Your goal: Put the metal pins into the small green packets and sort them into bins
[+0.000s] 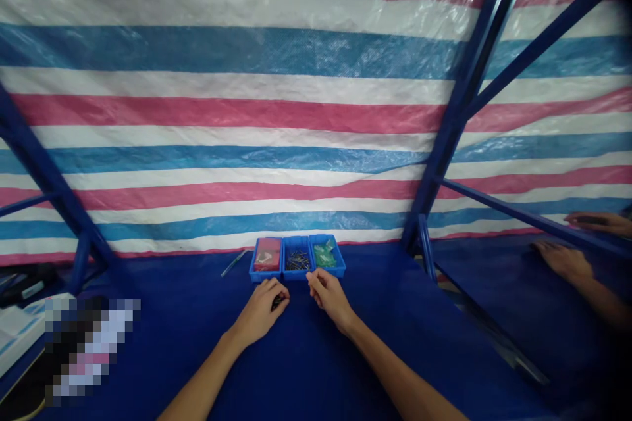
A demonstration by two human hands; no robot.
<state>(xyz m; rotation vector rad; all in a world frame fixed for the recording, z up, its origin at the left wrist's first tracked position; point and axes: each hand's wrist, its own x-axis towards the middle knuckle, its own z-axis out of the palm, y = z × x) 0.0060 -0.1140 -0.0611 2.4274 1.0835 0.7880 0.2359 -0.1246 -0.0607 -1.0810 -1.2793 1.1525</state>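
Note:
My left hand rests on the blue table cloth with its fingers curled round a small dark part that I cannot make out. My right hand lies just to its right, fingers pinched together; anything between them is too small to see. Right behind both hands stand three small blue bins in a row: the left bin holds red-packed items, the middle bin holds several thin dark metal pins, and the right bin holds green parts.
A thin tool lies left of the bins. A striped tarpaulin closes the back. Blue frame posts stand at right and left. Another person's hands rest on the neighbouring table. Boxes and a dark device sit at far left.

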